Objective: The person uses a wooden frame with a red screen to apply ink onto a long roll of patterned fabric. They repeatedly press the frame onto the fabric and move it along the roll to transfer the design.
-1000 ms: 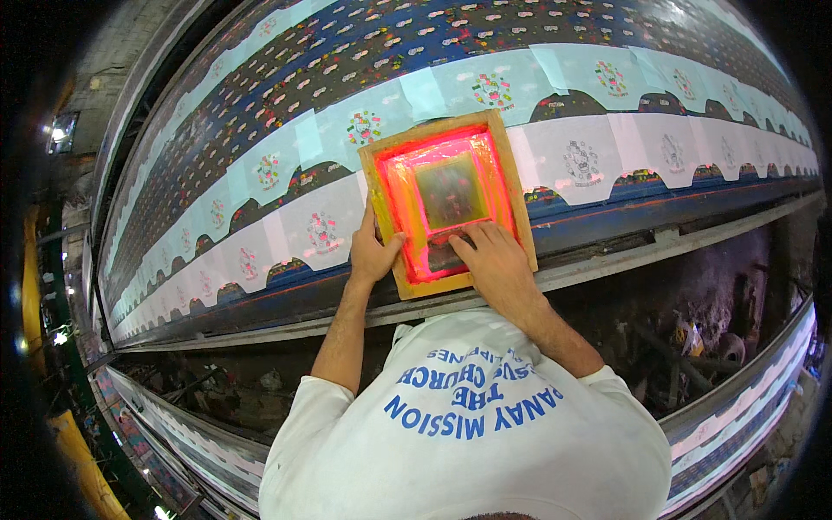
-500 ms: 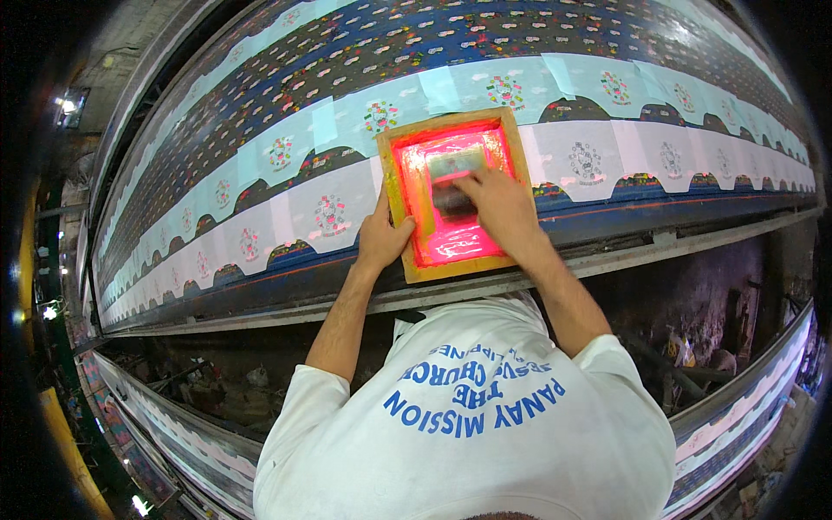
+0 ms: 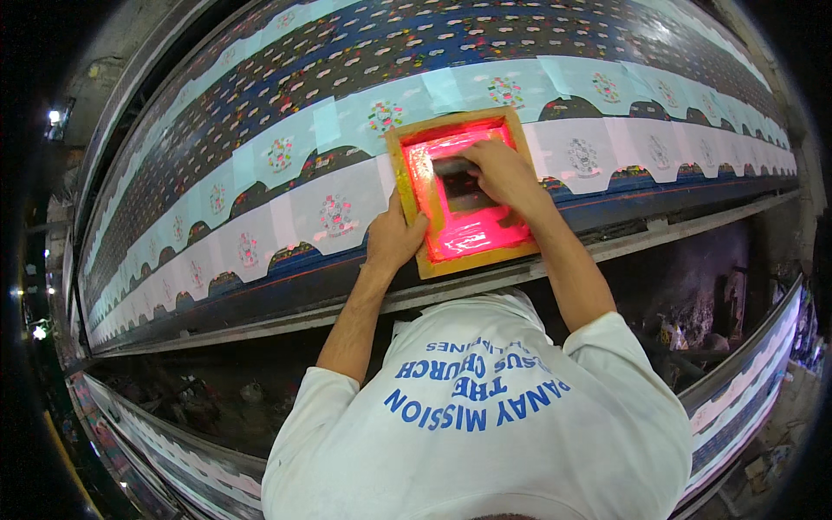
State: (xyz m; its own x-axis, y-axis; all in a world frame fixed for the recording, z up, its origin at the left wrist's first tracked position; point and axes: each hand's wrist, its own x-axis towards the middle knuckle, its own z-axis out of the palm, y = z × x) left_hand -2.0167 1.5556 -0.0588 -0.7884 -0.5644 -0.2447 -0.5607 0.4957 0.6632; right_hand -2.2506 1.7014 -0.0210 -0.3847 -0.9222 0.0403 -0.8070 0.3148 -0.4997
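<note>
Since the frame half a second ago, the right hand and the blade have shifted toward the far rail; the left hand remains on the left rail.

Left: pale pink, scallop-edged sheet (image 3: 299, 218) bearing a printed motif; line of print beneath it too small to read. Left hand (image 3: 397, 236) wraps the left rail, thumb on top, fingers along the outer side.

Centre: rectangular wooden screen frame (image 3: 478, 263) with bright pink, wet-looking inner border, lying over the pink row at the table's near side. Judged light and stiff at the rails; mesh probably delicate, pink surface likely slippery. Best hold: bare wood, left and right. Inside, far half: dark, flat, squeegee-like blade (image 3: 451, 170), presumably light; take it by the upper edge. Right hand (image 3: 504, 178) narrowed onto its right end; exact fingertip placement unclear. Near: white T-shirt (image 3: 485, 459), large blue capitals in curved rows, legible. No label made out on frame or blade.

Right: pale pink sheet (image 3: 555, 143), dark outlined motif, small print unreadable.
</note>
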